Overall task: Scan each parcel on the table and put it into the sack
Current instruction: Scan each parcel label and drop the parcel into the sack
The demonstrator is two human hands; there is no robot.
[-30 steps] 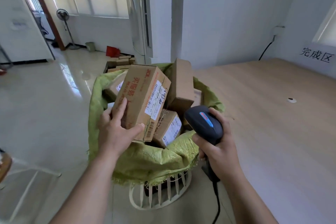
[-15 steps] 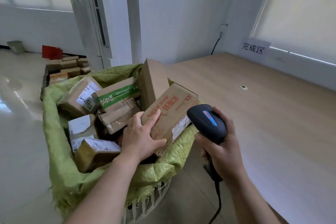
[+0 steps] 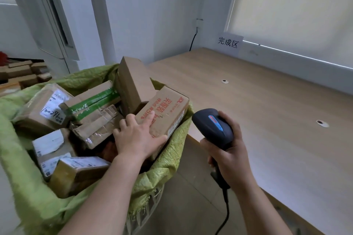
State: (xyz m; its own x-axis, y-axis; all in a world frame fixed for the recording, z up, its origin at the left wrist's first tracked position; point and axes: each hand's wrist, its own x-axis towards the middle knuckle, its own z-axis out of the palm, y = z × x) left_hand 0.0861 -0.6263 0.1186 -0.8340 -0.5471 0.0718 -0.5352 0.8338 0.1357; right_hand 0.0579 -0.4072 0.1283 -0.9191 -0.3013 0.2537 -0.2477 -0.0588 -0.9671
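Parcel (image 3: 162, 114): red-printed carton lying in the green sack (image 3: 172, 150), at its 3 o'clock rim.
Left hand (image 3: 137, 137): fingers nearly straight, spread, resting on that parcel.
Right hand (image 3: 229, 154): fingers wrapped round the scanner (image 3: 212, 128), at the sack's 3 o'clock.

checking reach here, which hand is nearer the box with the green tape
Left. The left hand is in the sack beside the green-taped box; the right hand holds the scanner outside the sack.
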